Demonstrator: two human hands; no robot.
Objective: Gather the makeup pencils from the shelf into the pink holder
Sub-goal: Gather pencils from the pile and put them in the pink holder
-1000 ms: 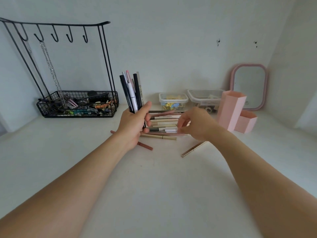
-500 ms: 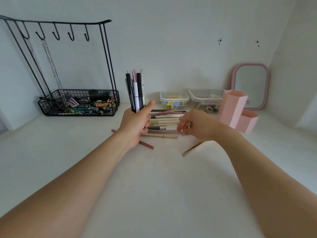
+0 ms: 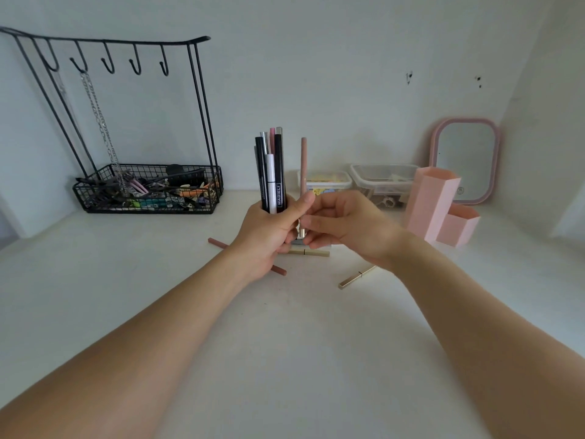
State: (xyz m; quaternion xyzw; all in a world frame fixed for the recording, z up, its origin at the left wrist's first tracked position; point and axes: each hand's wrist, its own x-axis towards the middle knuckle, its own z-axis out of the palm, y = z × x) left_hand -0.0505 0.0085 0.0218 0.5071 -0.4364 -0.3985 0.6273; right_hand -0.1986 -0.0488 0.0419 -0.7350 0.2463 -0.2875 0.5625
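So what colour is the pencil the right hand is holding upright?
Dusty pink pencil, pinched by the right hand; head view.

Black wire hook rack (image 3: 126, 128) with cluttered basket, 10 o'clock. Two clear lidded boxes (image 3: 384, 182) at 1 o'clock. Pink-framed mirror (image 3: 465, 160) leaning on wall, 2 o'clock.

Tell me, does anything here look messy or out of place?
Yes: a few pencils lie scattered at odd angles on the shelf, a reddish pencil under the left hand and a gold pencil below the right hand.
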